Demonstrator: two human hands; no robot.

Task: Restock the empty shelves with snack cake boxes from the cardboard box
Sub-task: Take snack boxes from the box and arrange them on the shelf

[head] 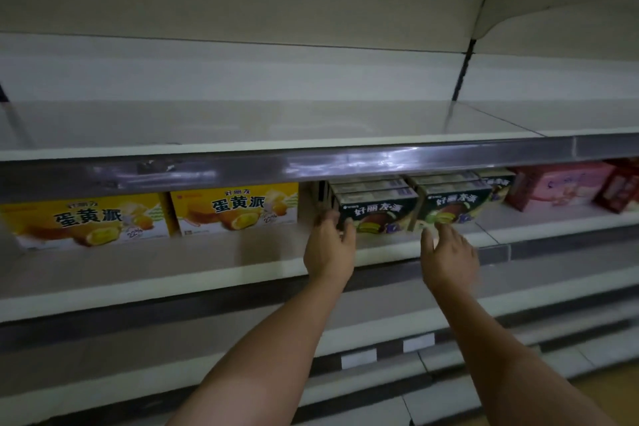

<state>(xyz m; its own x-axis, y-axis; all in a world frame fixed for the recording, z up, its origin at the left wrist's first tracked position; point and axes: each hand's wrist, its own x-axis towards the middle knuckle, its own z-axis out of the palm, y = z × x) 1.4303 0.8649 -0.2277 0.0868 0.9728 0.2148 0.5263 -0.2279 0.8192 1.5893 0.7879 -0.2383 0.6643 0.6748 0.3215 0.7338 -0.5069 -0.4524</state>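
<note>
Dark green at the centre: looking at 2 groups of snack cake boxes, the left green boxes (378,209) and the right green boxes (456,204), sitting just beside each other on the middle shelf (173,263), tucked under the shiny price rail (345,162) of the upper shelf (242,124). Seeing 3 box tops stepping back behind each front box; rows or layers, too dim to tell.

Reaching forward with both bare arms. Gripping the front left corner of the left green boxes with the left hand (328,245), thumb lying on the printed front, fingers curling round onto the side panel. Holding the right hand (449,252) open, fingers (446,230) spread and relaxed, tips touching or just short of the lower front of the right green boxes; too blurred to tell which.

Finding further left on the same shelf the left yellow box (86,221) and the right yellow box (238,209), standing upright, side by side, printed fronts facing out, with a gap separating them from the green ones. Finding off to the right a pink box (567,183) and, just beside it, a red box (619,192), both well apart from the hands.

Noticing 2 white labels, 1 (358,358) between the arms and 1 (418,342) near the right forearm, fixed to lower shelf edges. Catching a strip of yellowish floor (615,387) at the bottom right.
</note>
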